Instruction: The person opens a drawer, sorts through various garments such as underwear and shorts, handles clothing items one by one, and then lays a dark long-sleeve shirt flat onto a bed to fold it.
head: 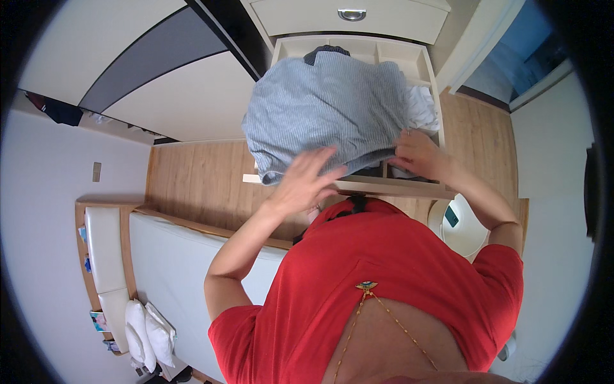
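Observation:
A blue-and-white striped garment [326,101] lies spread over the open drawer [443,137] before me, covering most of it and draping over the left side. Its near edge shows a darker band. My left hand [309,180], slightly blurred, is over the garment's near left part with its fingers apart. My right hand [422,153] has its fingers curled at the garment's near right corner, where the dark band runs in between them. Beyond the garment, a dark collar-like piece [328,52] sticks out. White cloth [422,106] sits in a right-hand compartment of the drawer.
A closed drawer with a metal pull [351,15] is above the open one. To the left are sliding wardrobe doors [158,67] and a bed [192,269] with white pillows [148,333]. A white bin [463,230] stands on the wood floor [479,139] at right, near a doorway [508,81].

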A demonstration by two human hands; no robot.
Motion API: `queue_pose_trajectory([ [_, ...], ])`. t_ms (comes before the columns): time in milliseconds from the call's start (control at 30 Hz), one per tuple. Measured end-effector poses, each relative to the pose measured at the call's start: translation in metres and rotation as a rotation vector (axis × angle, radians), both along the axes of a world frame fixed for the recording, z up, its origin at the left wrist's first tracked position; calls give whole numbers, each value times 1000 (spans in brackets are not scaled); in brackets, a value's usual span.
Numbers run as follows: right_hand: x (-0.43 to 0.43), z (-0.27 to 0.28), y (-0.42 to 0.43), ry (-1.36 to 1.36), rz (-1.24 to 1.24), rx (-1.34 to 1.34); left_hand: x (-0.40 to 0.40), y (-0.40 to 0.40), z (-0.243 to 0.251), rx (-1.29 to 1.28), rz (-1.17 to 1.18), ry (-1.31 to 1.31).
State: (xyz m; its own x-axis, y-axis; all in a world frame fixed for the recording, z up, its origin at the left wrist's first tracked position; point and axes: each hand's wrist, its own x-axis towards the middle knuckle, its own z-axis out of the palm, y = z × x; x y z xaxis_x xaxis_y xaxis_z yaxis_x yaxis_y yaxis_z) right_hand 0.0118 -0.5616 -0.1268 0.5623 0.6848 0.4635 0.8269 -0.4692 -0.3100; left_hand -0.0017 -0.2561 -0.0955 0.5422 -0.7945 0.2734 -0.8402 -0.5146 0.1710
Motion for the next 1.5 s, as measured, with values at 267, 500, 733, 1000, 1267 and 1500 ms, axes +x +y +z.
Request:
queue_pose_trajectory([
  [267,26,53,14,-45,-158,255,22,-25,6,152,-33,-71],
  [500,26,91,20,118,-231,338,28,-16,2,146,100,-168],
  [733,24,93,16,127,-217,309,38,8,32,-34,48,-152],
  [1000,66,143,52,-296,-210,283,117,-13,122,-437,390,125],
  [1267,85,200,100,-437,-333,307,126,-65,222,-1137,361,610],
  [1500,123,268,70,-302,-256,225,145,-13,258,-199,429,-38],
])
